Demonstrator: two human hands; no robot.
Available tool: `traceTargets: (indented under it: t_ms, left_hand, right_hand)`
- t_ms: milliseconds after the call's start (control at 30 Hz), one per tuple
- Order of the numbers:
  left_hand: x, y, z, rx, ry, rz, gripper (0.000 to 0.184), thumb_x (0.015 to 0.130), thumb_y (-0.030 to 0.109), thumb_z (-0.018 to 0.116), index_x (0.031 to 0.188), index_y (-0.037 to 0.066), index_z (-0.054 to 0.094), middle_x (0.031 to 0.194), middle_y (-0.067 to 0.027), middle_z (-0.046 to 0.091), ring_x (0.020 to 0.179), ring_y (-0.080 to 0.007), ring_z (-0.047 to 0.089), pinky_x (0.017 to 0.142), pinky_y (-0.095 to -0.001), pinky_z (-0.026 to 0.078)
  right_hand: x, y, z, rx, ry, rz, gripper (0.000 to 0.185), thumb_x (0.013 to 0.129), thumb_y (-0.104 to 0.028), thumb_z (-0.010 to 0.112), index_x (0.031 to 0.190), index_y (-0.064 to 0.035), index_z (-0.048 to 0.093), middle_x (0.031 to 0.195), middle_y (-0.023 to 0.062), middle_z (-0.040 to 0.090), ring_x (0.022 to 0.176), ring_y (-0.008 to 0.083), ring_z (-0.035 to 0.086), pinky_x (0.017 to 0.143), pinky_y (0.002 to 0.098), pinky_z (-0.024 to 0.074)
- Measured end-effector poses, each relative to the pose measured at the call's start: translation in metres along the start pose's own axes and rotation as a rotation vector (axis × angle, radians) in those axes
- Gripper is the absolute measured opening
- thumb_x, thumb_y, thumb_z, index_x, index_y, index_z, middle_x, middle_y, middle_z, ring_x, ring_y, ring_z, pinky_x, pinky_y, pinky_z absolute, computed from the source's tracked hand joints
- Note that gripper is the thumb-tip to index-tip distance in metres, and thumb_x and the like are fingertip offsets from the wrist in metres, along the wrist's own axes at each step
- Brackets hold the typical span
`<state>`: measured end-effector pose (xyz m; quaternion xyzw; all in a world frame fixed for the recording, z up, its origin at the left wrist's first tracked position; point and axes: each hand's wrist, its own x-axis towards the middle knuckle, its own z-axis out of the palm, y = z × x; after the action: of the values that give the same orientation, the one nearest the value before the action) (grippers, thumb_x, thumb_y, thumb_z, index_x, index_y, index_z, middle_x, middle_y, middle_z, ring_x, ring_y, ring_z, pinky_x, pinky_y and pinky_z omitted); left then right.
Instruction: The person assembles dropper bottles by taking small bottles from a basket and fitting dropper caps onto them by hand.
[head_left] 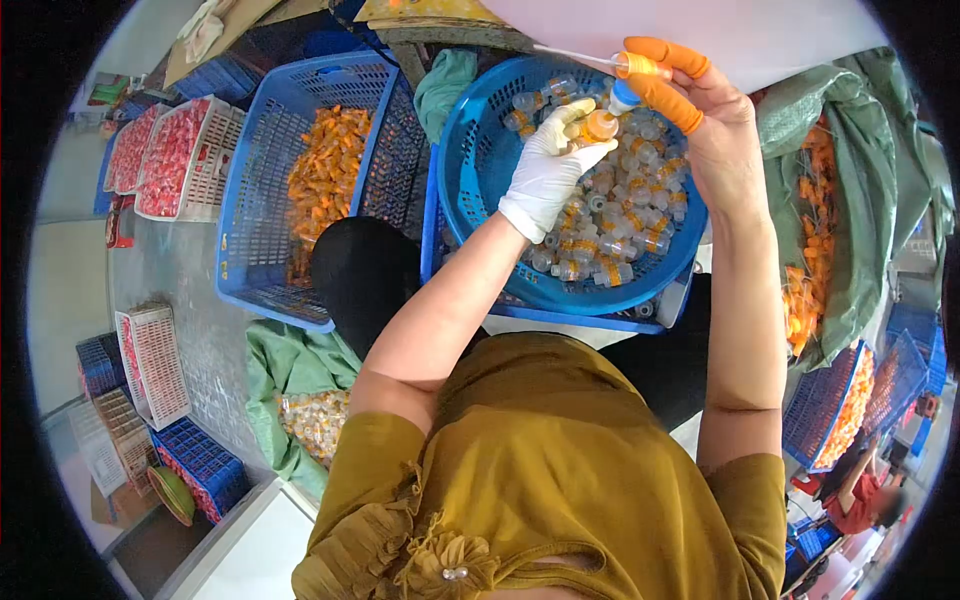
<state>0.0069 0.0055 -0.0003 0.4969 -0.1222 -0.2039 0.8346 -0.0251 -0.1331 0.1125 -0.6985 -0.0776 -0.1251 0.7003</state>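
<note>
My left hand (550, 170), in a white glove, pinches a small clear bottle with an orange band (600, 126) above the round blue basket (455, 190). A blue piece (623, 97) is at the bottle's upper end. My right hand (700, 110) wears orange covers on its thumb and a finger; between them it holds an orange piece (640, 66) with a thin white stem pointing left. Below my hands, many clear bottles with orange bands (610, 215) lie in the round basket.
A blue crate (240, 200) with orange pieces (325, 160) stands left. On the right, a green sack (860, 200) holds orange stemmed parts. Lower left lies another green sack (270, 370) of small parts. Crates of pink pieces (175, 150) are far left. A person in red (858, 505) sits lower right.
</note>
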Motion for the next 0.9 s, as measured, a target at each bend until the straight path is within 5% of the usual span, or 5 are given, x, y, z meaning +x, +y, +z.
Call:
traceTargets:
  t_ms: [233, 300, 367, 467, 900]
  left_hand:
    - [-0.008, -0.004, 0.0, 0.114, 0.034, 0.055, 0.039, 0.086, 0.011, 0.069, 0.119, 0.001, 0.052, 0.104, -0.0074, 0.064, 0.091, -0.0124, 0.062, 0.076, -0.023, 0.05]
    - [-0.015, -0.003, 0.001, 0.136, 0.041, 0.077, 0.034, 0.087, 0.014, 0.068, 0.115, 0.001, 0.054, 0.1, -0.0063, 0.064, 0.083, -0.0108, 0.062, 0.07, -0.0225, 0.05]
    - [-0.025, 0.013, -0.002, 0.302, 0.075, -0.193, 0.031, 0.092, 0.011, 0.06, 0.121, 0.002, 0.055, 0.097, -0.0041, 0.062, 0.088, -0.012, 0.058, 0.081, -0.0249, 0.047]
    - [-0.036, 0.019, -0.029, 0.219, -0.072, -0.325, 0.026, 0.094, 0.015, 0.057, 0.116, 0.002, 0.058, 0.089, -0.0019, 0.06, 0.071, -0.0101, 0.054, 0.067, -0.0233, 0.045]
    - [-0.076, 0.044, 0.005, -0.412, -0.557, -0.654, 0.047, 0.098, 0.037, 0.048, 0.113, -0.006, 0.059, 0.09, -0.0113, 0.066, 0.064, -0.012, 0.057, 0.056, -0.0227, 0.045]
  right_hand:
    - [-0.021, -0.029, 0.011, -0.504, -0.002, -0.367, 0.025, 0.08, -0.005, 0.071, 0.104, -0.0062, 0.067, 0.096, 0.0028, 0.069, 0.091, 0.0112, 0.063, 0.083, 0.0268, 0.0486]
    - [-0.035, -0.027, 0.009, -0.667, -0.205, -0.337, 0.025, 0.074, -0.005, 0.074, 0.098, -0.0066, 0.065, 0.092, 0.0069, 0.066, 0.084, 0.0246, 0.063, 0.076, 0.0331, 0.0494]
    - [-0.045, -0.008, -0.01, -0.985, -0.251, -0.348, 0.022, 0.074, -0.006, 0.072, 0.094, -0.0059, 0.063, 0.093, 0.0081, 0.064, 0.086, 0.0295, 0.06, 0.077, 0.0366, 0.047]
    - [-0.055, -0.006, -0.042, -1.242, -0.127, -0.355, 0.02, 0.074, -0.007, 0.07, 0.093, -0.0057, 0.063, 0.093, 0.0071, 0.064, 0.09, 0.0286, 0.058, 0.079, 0.038, 0.044]
    - [-0.074, -0.032, -0.033, -0.832, -0.415, -0.417, 0.025, 0.069, -0.006, 0.071, 0.094, -0.007, 0.066, 0.098, 0.0056, 0.066, 0.092, 0.0275, 0.06, 0.075, 0.0357, 0.049]
